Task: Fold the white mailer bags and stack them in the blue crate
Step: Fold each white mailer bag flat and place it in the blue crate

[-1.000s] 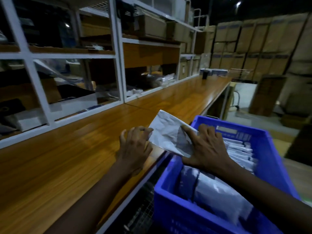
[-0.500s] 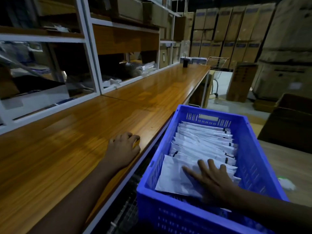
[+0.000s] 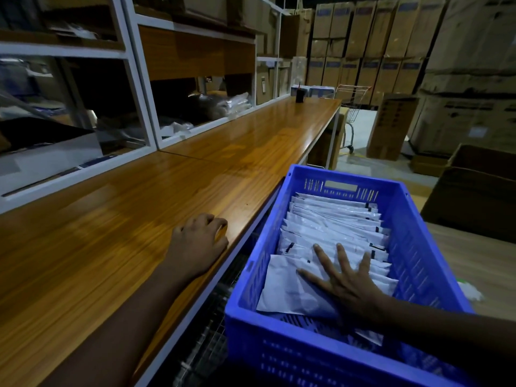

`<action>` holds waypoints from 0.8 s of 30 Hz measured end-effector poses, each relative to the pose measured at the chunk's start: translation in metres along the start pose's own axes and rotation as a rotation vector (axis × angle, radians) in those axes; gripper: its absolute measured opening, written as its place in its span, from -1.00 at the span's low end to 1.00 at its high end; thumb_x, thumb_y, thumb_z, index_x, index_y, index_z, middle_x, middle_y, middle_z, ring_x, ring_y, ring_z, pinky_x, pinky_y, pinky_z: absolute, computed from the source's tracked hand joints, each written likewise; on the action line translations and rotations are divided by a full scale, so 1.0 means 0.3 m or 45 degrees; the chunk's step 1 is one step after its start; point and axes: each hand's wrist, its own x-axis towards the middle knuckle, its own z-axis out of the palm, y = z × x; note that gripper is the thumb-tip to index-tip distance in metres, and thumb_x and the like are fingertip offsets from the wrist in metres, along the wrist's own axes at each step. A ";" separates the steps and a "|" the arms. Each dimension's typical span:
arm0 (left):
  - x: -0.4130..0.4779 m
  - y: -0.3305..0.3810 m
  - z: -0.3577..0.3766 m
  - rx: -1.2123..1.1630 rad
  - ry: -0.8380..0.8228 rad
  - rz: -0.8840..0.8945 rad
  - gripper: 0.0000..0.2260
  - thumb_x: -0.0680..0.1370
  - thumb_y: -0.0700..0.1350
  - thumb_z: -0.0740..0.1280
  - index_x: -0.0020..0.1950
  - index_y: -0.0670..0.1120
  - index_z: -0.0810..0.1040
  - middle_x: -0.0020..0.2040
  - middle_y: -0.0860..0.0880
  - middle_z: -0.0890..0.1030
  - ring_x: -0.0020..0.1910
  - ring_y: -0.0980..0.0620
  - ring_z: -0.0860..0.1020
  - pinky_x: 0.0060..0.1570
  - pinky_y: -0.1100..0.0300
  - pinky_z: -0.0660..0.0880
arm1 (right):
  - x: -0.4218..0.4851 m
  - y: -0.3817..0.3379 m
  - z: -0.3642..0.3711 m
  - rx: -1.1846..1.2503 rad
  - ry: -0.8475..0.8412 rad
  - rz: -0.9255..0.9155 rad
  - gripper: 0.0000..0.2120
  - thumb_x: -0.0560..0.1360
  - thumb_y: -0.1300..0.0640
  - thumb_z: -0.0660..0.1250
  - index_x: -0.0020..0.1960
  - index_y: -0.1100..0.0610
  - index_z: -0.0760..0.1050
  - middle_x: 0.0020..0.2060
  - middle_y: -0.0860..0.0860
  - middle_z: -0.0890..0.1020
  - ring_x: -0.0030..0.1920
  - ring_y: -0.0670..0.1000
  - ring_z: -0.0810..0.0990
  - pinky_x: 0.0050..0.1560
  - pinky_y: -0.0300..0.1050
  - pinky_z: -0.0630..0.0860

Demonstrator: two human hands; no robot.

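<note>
The right hand (image 3: 349,286), fingers spread flat, is pressing a folded bag (image 3: 287,291) down at the near end of the crate (image 3: 279,347), against the row (image 3: 332,219) of bags. Released carelessly, the springy bag is probably going to unfold or slide off the row. The left hand (image 3: 195,247), loosely curled and empty, is resting on the wooden counter (image 3: 111,219) edge; shelves (image 3: 139,107) are lining it, cartons (image 3: 391,37) filling the dim room.

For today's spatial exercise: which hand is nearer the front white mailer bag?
Right. The right hand presses flat on the mailer bag inside the blue crate; the left hand rests apart on the wooden counter.
</note>
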 end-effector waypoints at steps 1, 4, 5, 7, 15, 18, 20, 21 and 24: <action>0.000 0.002 0.000 -0.003 0.002 0.001 -0.60 0.63 0.18 0.12 0.46 0.17 0.32 0.47 0.01 0.33 0.44 -0.02 0.28 0.33 -0.08 0.23 | -0.002 0.006 -0.006 -0.009 -0.001 -0.015 0.43 -0.31 -0.45 0.54 0.52 -0.08 0.27 0.47 0.30 0.35 0.21 0.58 0.47 -0.13 0.76 0.21; -0.002 0.004 -0.003 0.001 0.001 -0.001 -0.60 0.63 0.17 0.13 0.46 0.17 0.32 0.47 0.01 0.33 0.44 -0.04 0.28 0.34 -0.08 0.22 | -0.006 0.009 -0.035 -0.077 -0.010 -0.077 0.23 -0.08 -0.56 0.42 0.48 -0.01 0.30 0.47 0.28 0.33 0.24 0.52 0.49 -0.15 0.68 0.36; -0.003 0.003 -0.005 -0.004 -0.005 -0.005 -0.60 0.63 0.17 0.13 0.46 0.17 0.32 0.47 0.01 0.33 0.44 -0.03 0.27 0.34 -0.08 0.22 | -0.003 0.005 -0.035 -0.108 -0.006 -0.117 0.22 -0.04 -0.55 0.41 0.50 -0.02 0.29 0.48 0.28 0.32 0.26 0.52 0.48 -0.14 0.66 0.39; -0.006 0.001 -0.005 -0.021 -0.013 -0.009 -0.60 0.63 0.17 0.12 0.47 0.17 0.31 0.47 0.01 0.32 0.44 -0.03 0.27 0.35 -0.08 0.21 | 0.005 -0.009 -0.028 -0.179 0.011 -0.210 0.21 -0.01 -0.50 0.44 0.56 -0.14 0.22 0.52 0.27 0.26 0.31 0.53 0.43 -0.07 0.67 0.38; -0.014 0.004 -0.014 -0.023 -0.037 0.006 -0.61 0.64 0.16 0.11 0.47 0.17 0.31 0.48 0.00 0.31 0.45 -0.03 0.25 0.35 -0.07 0.20 | 0.086 0.036 -0.052 -0.234 0.056 -0.328 0.26 0.01 -0.52 0.42 0.61 -0.16 0.10 0.54 0.28 0.24 0.39 0.50 0.36 0.06 0.63 0.37; -0.013 0.004 -0.018 -0.009 -0.042 -0.001 -0.60 0.64 0.16 0.12 0.48 0.18 0.29 0.49 0.01 0.30 0.46 -0.03 0.25 0.35 -0.08 0.21 | 0.100 0.028 -0.047 -0.263 0.103 -0.397 0.24 0.04 -0.57 0.32 0.62 -0.10 0.08 0.55 0.30 0.20 0.43 0.47 0.31 0.16 0.62 0.32; -0.013 0.005 -0.018 -0.011 -0.042 -0.001 -0.60 0.64 0.16 0.12 0.48 0.17 0.30 0.48 0.01 0.31 0.46 -0.03 0.26 0.35 -0.09 0.21 | 0.103 0.034 -0.049 -0.291 0.110 -0.409 0.24 0.03 -0.58 0.30 0.61 -0.10 0.10 0.55 0.31 0.18 0.44 0.47 0.30 0.19 0.60 0.29; -0.013 0.006 -0.018 -0.014 -0.041 0.001 -0.60 0.64 0.15 0.12 0.48 0.17 0.30 0.48 0.01 0.31 0.46 -0.03 0.26 0.35 -0.09 0.21 | 0.102 0.040 -0.051 -0.297 0.101 -0.399 0.25 0.01 -0.58 0.31 0.61 -0.11 0.12 0.55 0.31 0.19 0.44 0.47 0.30 0.20 0.60 0.29; -0.013 0.004 -0.014 -0.024 -0.031 0.000 -0.60 0.64 0.15 0.12 0.48 0.16 0.30 0.48 0.01 0.32 0.46 -0.03 0.25 0.35 -0.08 0.21 | 0.095 0.056 -0.050 -0.279 0.075 -0.367 0.31 -0.04 -0.62 0.28 0.61 -0.12 0.10 0.54 0.32 0.19 0.43 0.47 0.32 0.19 0.58 0.33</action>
